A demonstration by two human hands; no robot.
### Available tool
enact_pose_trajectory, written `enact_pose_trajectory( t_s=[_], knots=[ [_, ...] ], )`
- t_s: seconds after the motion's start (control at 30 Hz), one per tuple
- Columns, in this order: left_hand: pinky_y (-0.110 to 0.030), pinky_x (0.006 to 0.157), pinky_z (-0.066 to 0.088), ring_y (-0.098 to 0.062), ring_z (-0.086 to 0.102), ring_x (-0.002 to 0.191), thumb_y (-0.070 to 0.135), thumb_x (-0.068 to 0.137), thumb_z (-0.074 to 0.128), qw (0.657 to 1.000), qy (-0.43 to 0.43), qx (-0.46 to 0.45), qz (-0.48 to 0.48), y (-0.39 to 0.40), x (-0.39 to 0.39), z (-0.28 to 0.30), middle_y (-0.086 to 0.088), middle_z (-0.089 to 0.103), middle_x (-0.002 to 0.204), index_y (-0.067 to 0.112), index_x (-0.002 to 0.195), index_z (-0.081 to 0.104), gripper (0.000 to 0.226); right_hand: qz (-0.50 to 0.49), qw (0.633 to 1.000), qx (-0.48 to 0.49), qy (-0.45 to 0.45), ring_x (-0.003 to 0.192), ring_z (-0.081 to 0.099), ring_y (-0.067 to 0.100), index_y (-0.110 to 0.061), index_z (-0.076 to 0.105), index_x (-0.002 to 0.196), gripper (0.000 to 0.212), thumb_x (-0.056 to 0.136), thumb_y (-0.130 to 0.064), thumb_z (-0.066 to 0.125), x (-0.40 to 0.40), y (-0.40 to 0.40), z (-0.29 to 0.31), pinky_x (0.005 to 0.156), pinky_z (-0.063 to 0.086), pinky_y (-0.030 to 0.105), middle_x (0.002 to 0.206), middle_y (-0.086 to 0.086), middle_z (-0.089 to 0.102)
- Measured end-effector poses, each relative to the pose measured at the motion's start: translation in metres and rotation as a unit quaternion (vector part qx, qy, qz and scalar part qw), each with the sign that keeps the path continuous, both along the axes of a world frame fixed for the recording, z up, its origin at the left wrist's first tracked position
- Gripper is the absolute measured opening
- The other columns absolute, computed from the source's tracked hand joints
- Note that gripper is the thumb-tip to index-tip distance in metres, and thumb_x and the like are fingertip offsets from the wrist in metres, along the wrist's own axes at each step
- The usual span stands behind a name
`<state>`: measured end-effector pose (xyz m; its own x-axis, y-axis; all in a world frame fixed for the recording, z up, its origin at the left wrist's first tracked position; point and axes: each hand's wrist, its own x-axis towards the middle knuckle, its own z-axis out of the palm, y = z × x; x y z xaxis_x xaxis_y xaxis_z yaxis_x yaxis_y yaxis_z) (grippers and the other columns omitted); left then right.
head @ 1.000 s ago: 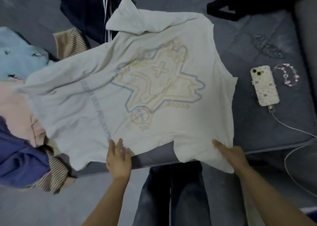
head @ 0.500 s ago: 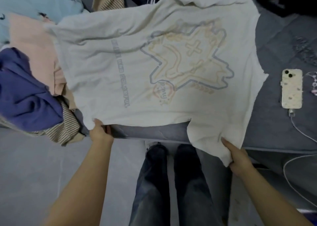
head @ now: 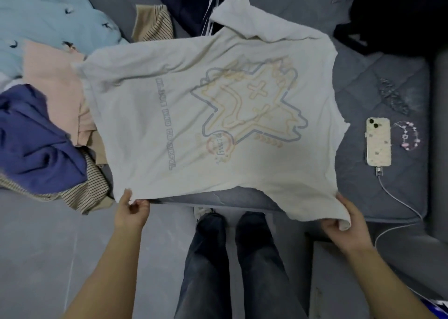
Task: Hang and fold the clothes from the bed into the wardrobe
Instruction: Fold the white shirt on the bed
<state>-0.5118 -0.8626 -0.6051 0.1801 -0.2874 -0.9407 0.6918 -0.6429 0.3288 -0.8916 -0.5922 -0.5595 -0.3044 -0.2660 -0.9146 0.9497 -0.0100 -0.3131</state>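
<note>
A white T-shirt (head: 150, 115) with a star-shaped print lies spread flat on the grey bed (head: 378, 197), one sleeve hanging over the near edge. My left hand (head: 132, 211) pinches the shirt's near left corner. My right hand (head: 344, 226) grips the near sleeve at the bed's front edge. To the left lies a heap of other clothes: a purple garment (head: 34, 139), a pink one (head: 53, 76), a light blue one (head: 48, 11) and a striped beige one (head: 84, 192).
A phone (head: 378, 141) on a white charging cable (head: 397, 202) and a bead bracelet (head: 408, 135) lie on the bed at the right. A dark navy garment (head: 189, 1) and a black bag (head: 400, 15) sit at the back. My legs stand against the bed's edge.
My left hand moved from the middle of the hem out to the shirt's left corner and took hold. My right hand closed on the sleeve. The shirt now lies flatter.
</note>
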Motion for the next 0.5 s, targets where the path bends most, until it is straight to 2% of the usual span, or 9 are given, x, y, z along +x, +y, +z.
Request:
enact_pose_trajectory(
  t_s=[0.07,0.13,0.17,0.2,0.27,0.3,0.37,0.43,0.5],
  knots=[
    [-0.009,0.047,0.039,-0.004,0.054,0.047,0.008,0.100,0.048,1.000,-0.018,-0.006,-0.010,-0.016,-0.004,0.013,0.004,0.064,0.092,0.015,0.090,0.057,0.016,-0.032,0.999,-0.030,0.014,0.066,0.066,0.003,-0.019,0.068,0.083,0.006,0.079,-0.022,0.064,-0.016,-0.029,0.015,0.061,0.056,0.017,0.073,-0.008,0.069],
    [-0.009,0.059,0.048,-0.007,0.062,0.066,0.006,0.100,0.044,0.999,-0.038,-0.022,-0.004,-0.036,-0.006,0.025,0.001,0.065,0.096,0.014,0.098,0.058,0.015,-0.012,0.998,-0.066,0.020,0.069,0.064,0.002,-0.020,0.066,0.080,0.010,0.086,-0.024,0.061,-0.034,-0.069,0.028,0.071,0.053,0.014,0.072,-0.009,0.067],
    [-0.012,0.066,0.049,-0.007,0.060,0.069,0.006,0.100,0.044,0.999,-0.046,-0.022,0.002,-0.047,-0.008,0.029,0.002,0.065,0.090,0.014,0.097,0.057,0.016,0.007,0.996,-0.083,0.026,0.065,0.063,0.001,-0.020,0.066,0.073,0.024,0.093,-0.025,0.055,-0.043,-0.091,0.035,0.069,0.053,0.014,0.067,-0.009,0.065],
    [-0.013,0.064,0.047,-0.006,0.055,0.063,0.005,0.099,0.044,0.998,-0.058,-0.017,0.007,-0.059,-0.010,0.032,0.004,0.062,0.076,0.016,0.087,0.054,0.019,0.024,0.995,-0.096,0.029,0.061,0.062,0.001,-0.019,0.065,0.063,0.039,0.099,-0.026,0.049,-0.051,-0.115,0.039,0.062,0.053,0.015,0.061,-0.009,0.063],
    [-0.014,0.048,0.038,-0.006,0.042,0.044,-0.002,0.093,0.039,0.996,-0.083,-0.016,0.002,-0.083,-0.014,0.035,0.006,0.047,0.049,0.019,0.068,0.039,0.032,0.036,0.993,-0.109,0.030,0.057,0.064,0.003,-0.016,0.065,0.052,0.052,0.101,-0.024,0.048,-0.067,-0.164,0.041,0.056,0.053,0.017,0.057,-0.007,0.063],
    [-0.013,0.043,0.034,-0.006,0.038,0.037,-0.006,0.082,0.036,0.996,-0.088,-0.028,-0.004,-0.094,-0.019,0.037,0.007,0.040,0.040,0.020,0.065,0.032,0.032,0.032,0.992,-0.113,0.036,0.062,0.066,0.005,-0.014,0.068,0.055,0.048,0.100,-0.020,0.050,-0.075,-0.186,0.039,0.060,0.055,0.019,0.062,-0.005,0.066],
    [-0.011,0.042,0.033,-0.004,0.037,0.033,-0.001,0.065,0.037,0.995,-0.078,-0.061,-0.013,-0.110,-0.027,0.037,0.008,0.035,0.032,0.021,0.065,0.029,0.024,0.022,0.990,-0.133,0.043,0.085,0.072,0.012,-0.005,0.073,0.082,0.028,0.099,-0.013,0.052,-0.087,-0.226,0.029,0.081,0.057,0.024,0.084,0.004,0.074],
    [-0.011,0.049,0.035,-0.003,0.041,0.042,0.001,0.071,0.042,0.994,-0.058,-0.087,-0.029,-0.117,-0.032,0.032,0.008,0.041,0.036,0.019,0.066,0.035,0.020,0.024,0.989,-0.141,0.032,0.109,0.066,0.022,0.001,0.061,0.112,0.021,0.099,-0.012,0.052,-0.097,-0.249,0.016,0.101,0.049,0.033,0.106,0.014,0.071],
    [-0.015,0.050,0.036,-0.004,0.038,0.046,0.005,0.080,0.044,0.988,-0.066,-0.094,-0.099,-0.112,-0.034,0.023,0.008,0.039,0.037,0.021,0.067,0.033,0.023,0.053,0.992,-0.107,0.047,0.112,0.063,0.026,-0.002,0.054,0.114,0.021,0.099,-0.016,0.053,-0.099,-0.253,0.001,0.098,0.051,0.036,0.115,0.015,0.066]
  ],
)
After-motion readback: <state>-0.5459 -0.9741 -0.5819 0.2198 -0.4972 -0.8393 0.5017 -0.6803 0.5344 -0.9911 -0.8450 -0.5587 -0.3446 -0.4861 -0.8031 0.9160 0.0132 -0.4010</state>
